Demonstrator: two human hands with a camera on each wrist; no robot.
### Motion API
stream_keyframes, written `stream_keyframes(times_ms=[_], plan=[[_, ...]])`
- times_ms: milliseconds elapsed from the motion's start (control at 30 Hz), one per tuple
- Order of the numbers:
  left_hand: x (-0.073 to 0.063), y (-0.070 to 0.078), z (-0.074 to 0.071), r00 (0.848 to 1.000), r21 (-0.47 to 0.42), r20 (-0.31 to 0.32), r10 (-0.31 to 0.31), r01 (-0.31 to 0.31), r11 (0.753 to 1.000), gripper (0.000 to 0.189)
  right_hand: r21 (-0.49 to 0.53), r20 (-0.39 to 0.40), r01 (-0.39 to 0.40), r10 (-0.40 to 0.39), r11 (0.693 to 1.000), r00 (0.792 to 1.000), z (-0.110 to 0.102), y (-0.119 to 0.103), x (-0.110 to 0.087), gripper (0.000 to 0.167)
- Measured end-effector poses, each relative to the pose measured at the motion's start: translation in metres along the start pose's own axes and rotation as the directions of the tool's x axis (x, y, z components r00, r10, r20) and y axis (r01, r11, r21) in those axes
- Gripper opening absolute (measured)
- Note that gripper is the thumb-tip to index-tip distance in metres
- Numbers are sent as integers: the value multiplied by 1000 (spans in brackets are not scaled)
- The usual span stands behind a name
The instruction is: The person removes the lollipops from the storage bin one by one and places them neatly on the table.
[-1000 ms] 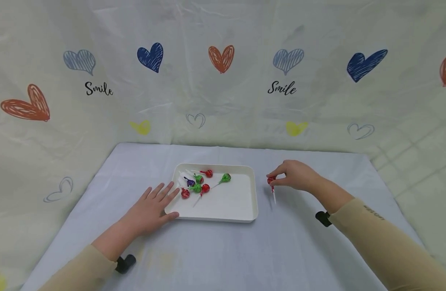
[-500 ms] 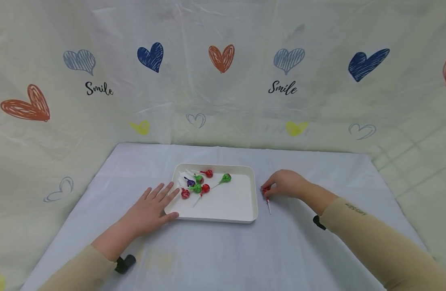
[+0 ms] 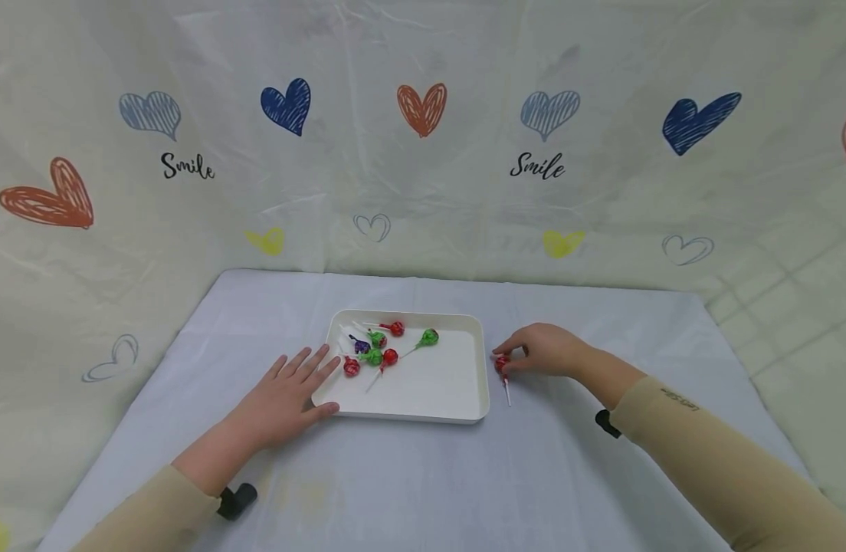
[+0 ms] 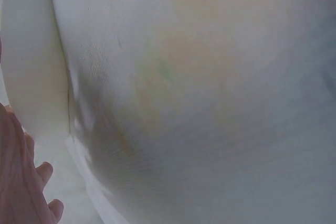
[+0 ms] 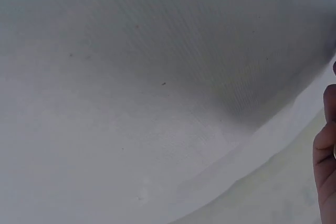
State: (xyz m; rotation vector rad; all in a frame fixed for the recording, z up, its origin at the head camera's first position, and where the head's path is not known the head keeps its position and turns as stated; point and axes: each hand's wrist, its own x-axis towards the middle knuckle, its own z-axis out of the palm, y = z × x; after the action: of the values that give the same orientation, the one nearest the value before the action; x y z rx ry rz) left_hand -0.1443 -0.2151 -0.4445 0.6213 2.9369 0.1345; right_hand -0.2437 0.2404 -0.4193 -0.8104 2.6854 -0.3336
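In the head view, my left hand [image 3: 285, 399] lies with fingers spread over the left end of a white tray [image 3: 430, 399]. In the left wrist view its fingertips [image 4: 46, 171] show beside the tray's outer wall [image 4: 34, 61]. My right hand [image 3: 550, 350], just right of the tray, has thumb and index finger around the head of a red-wrapped lollipop [image 3: 502, 364]. The lollipop's white stick points toward me, low over the cloth. Only curled fingers of the right hand [image 5: 326, 150] enter the right wrist view, where the lollipop is out of sight.
Several wrapped lollipops lie in the tray's left half, among them a green one [image 3: 429, 337], a purple one [image 3: 361, 347] and a red one [image 3: 390, 356]. A white cloth [image 3: 409, 483] covers the table. Behind it hangs a sheet [image 3: 464, 192] printed with hearts.
My right hand has brought the red lollipop left and a little nearer to me, beside the tray. Over the last half second more of its head has come into sight. The left hand stays put.
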Motion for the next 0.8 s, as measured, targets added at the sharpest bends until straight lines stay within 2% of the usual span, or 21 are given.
stream_keyframes(times_ms=[133, 267, 533, 800], plan=[[0, 0, 0, 1000, 9, 3, -2, 2, 1000, 87, 49, 29, -28, 27, 998, 999, -3, 0, -2, 31], [0, 1, -1, 1000, 4, 10, -3, 3, 1000, 86, 46, 47, -17, 15, 999, 999, -2, 0, -2, 30], [1, 0, 1, 1000, 2, 10, -10, 10, 1000, 87, 50, 24, 0, -1, 999, 1000, 1, -3, -3, 29], [3, -3, 7, 1000, -1, -2, -20, 20, 1000, 85, 50, 37, 0, -2, 999, 999, -1, -5, -5, 30]])
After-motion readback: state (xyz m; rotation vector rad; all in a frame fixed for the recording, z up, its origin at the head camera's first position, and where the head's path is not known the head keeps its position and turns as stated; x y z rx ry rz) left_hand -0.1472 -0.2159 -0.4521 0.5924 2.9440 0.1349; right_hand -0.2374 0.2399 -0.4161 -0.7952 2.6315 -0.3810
